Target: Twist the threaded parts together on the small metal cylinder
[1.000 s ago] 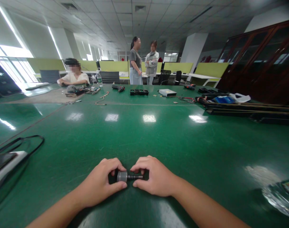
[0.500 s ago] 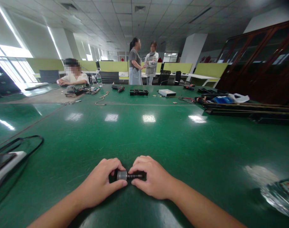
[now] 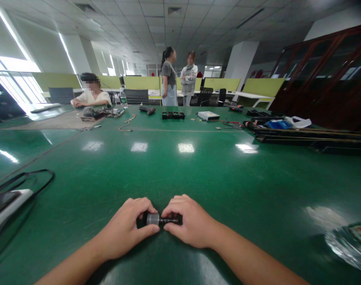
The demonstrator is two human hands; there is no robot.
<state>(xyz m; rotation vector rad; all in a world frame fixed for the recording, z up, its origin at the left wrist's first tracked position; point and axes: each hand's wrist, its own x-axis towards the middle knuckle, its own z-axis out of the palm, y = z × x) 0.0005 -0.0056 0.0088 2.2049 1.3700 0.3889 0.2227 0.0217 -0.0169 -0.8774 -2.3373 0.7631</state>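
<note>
Low in the middle of the head view lies a small grey cylinder (image 3: 152,219) with a dark, ridged shaft (image 3: 170,221) running out of its right end. I cannot make out its exact kind. My left hand (image 3: 127,225) grips the cylinder between thumb and fingers. From the other side, my right hand (image 3: 192,221) has thumb and index finger closed about the shaft, close to where it meets the cylinder. Both hands are down at the green table (image 3: 168,174). Part of the cylinder's left end is in shadow behind my left hand.
A white power strip or box (image 3: 18,202) with a black cable (image 3: 46,174) is at left; a glass dish (image 3: 346,245) stands at right. Further back are a drill (image 3: 147,111), a black tray (image 3: 173,115), a white box (image 3: 208,115) and dark rails (image 3: 287,136). A seated person (image 3: 93,95) is beyond.
My hands and the cylinder with its shaft have barely moved. In the background, one standing person has lowered a forearm.
</note>
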